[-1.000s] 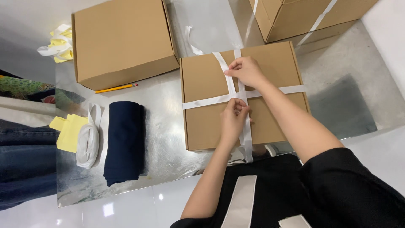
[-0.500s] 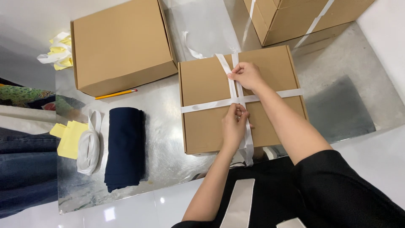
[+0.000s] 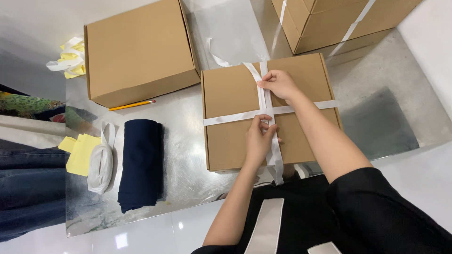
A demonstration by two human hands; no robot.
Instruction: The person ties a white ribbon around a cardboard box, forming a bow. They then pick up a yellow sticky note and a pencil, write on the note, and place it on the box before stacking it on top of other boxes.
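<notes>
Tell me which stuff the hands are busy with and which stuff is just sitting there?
Busy with:
- flat cardboard box
- white ribbon crossed over it
- left hand pressing the ribbon near the crossing
- right hand pinching the ribbon further up

Just sitting there:
- bigger closed box
- ribbon-tied box at the top
- yellow pencil
- folded navy cloth
- white ribbon bundle
- yellow papers
</notes>
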